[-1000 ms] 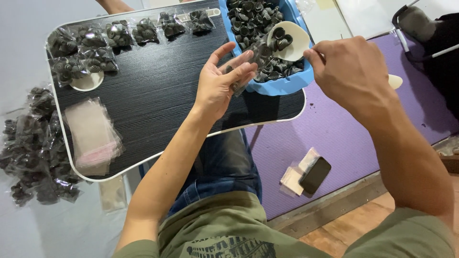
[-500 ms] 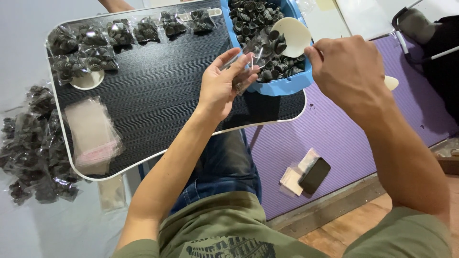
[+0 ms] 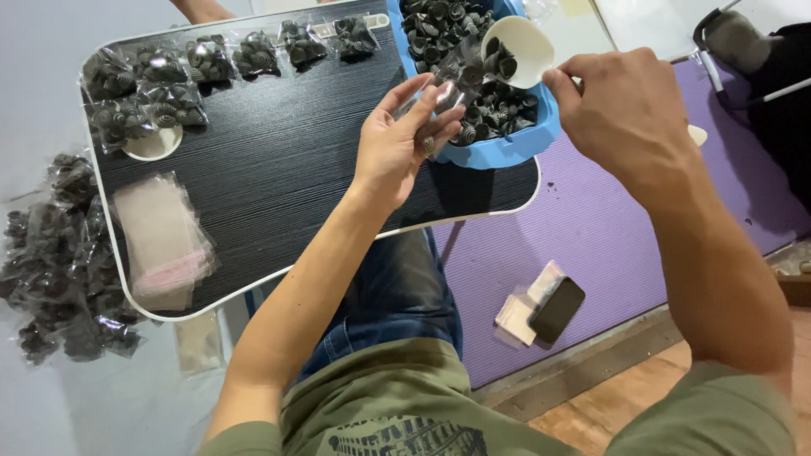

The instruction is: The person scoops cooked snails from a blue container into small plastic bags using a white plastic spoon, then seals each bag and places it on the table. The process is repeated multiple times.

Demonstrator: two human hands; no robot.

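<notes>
the blue tray [image 3: 498, 152] runs off the top edge at twelve o'clock. the right hand [image 3: 629, 110] hides the white scoop's [image 3: 519, 51] handle. the dark parts [image 3: 443, 29] are too small to identify. another person's arm [image 3: 201, 8] is cut off at eleven o'clock. the black object [image 3: 773, 59] at two o'clock is cropped.

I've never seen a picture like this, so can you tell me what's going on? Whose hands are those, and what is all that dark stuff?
The camera sits on a person's head and looks down at their own two hands. The left hand holds a small clear bag. The right hand tips a white scoop of little dark parts over the blue tub, which is full of them. Both sit above a black lap tray. On it lie filled bags and a stack of empty ones. More filled bags are piled beside it. A phone lies on the purple mat.
</notes>
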